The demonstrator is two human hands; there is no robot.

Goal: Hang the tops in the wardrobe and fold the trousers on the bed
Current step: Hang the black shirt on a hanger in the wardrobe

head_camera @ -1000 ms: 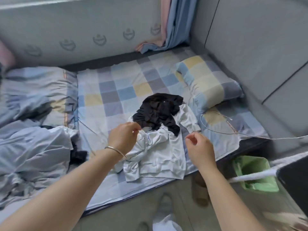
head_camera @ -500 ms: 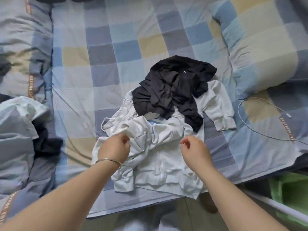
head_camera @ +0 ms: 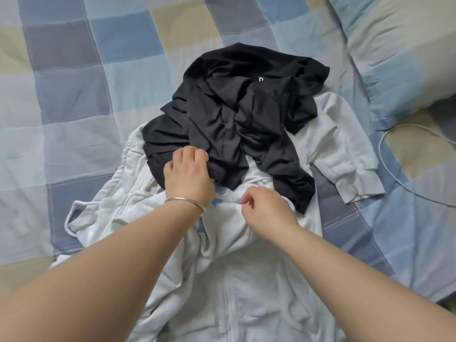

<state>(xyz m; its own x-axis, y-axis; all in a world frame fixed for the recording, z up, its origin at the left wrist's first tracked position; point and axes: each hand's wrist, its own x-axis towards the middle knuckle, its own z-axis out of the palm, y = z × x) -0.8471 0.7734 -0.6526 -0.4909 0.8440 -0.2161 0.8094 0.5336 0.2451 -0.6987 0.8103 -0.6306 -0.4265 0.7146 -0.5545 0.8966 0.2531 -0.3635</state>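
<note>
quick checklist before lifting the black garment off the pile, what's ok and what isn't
1. Crumpled black garment lies on top of the pile, nothing over it: ok.
2. Left hand grips its lower edge with curled fingers: ok.
3. Right hand on the black garment too: not ok, it pinches the pale grey zip-up top underneath.
4. Top or trousers: cannot tell, too bunched.
5. Thin white cable apart from the pile: ok.
6. Checked pillow not resting on the clothes: ok.
</note>
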